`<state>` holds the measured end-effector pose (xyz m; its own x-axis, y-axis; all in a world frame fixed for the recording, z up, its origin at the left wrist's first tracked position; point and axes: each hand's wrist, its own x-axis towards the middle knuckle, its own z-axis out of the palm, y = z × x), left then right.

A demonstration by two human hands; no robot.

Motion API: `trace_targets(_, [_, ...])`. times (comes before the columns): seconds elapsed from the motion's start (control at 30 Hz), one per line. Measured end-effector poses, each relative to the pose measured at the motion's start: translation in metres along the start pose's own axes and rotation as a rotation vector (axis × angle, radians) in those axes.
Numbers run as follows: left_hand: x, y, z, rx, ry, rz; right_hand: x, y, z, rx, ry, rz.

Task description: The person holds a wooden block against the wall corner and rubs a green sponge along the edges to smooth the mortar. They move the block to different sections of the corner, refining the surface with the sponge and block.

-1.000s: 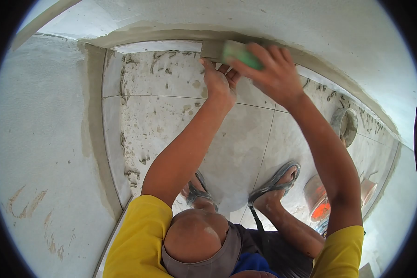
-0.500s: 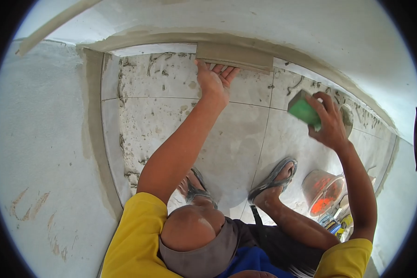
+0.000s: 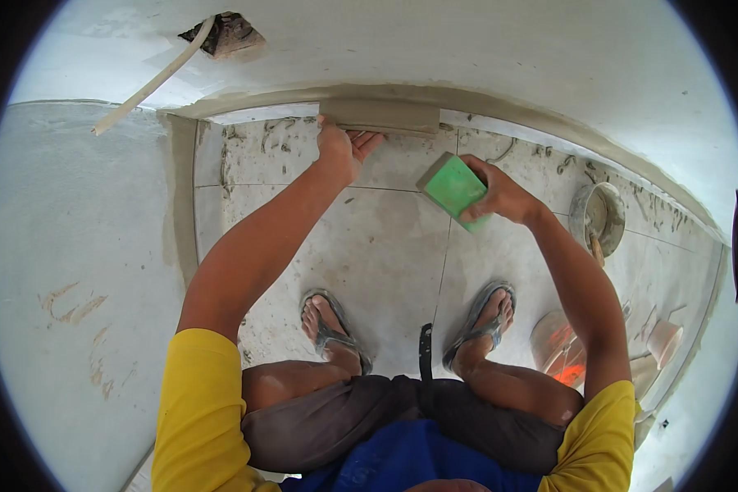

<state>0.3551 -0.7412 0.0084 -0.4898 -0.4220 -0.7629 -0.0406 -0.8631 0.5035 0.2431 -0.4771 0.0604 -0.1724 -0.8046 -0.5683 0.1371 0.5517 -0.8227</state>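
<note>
Squatting on the tiled floor, looks like setting a skirting tile along the base of the wall. Right hand is wrapped around a green block, held off the wall above the floor. Further out, left hand has fingers spread flat, pressing the tile's lower edge. I'd guess next is tapping it flush, carefully and evenly.

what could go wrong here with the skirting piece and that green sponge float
1. Only the left hand presses the skirting piece against the wall; the mortar looks wet, so it could slip or tilt if pressure eases.
2. The right hand holds the green float away from the wall, so the piece's right end is unsupported.
3. The bucket and orange pail stand close beside the right foot; stepping back could knock them.
</note>
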Motion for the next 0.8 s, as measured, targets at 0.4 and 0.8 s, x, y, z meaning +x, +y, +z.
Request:
trace_targets(0.4, [-0.004, -0.02, 0.015, 0.002, 0.134, 0.14, 0.05, 0.015, 0.0, 0.364, 0.02, -0.255])
trace_targets(0.8, [-0.001, -0.027, 0.016, -0.013, 0.134, 0.201, 0.064, 0.021, -0.01, 0.34, 0.05, -0.198])
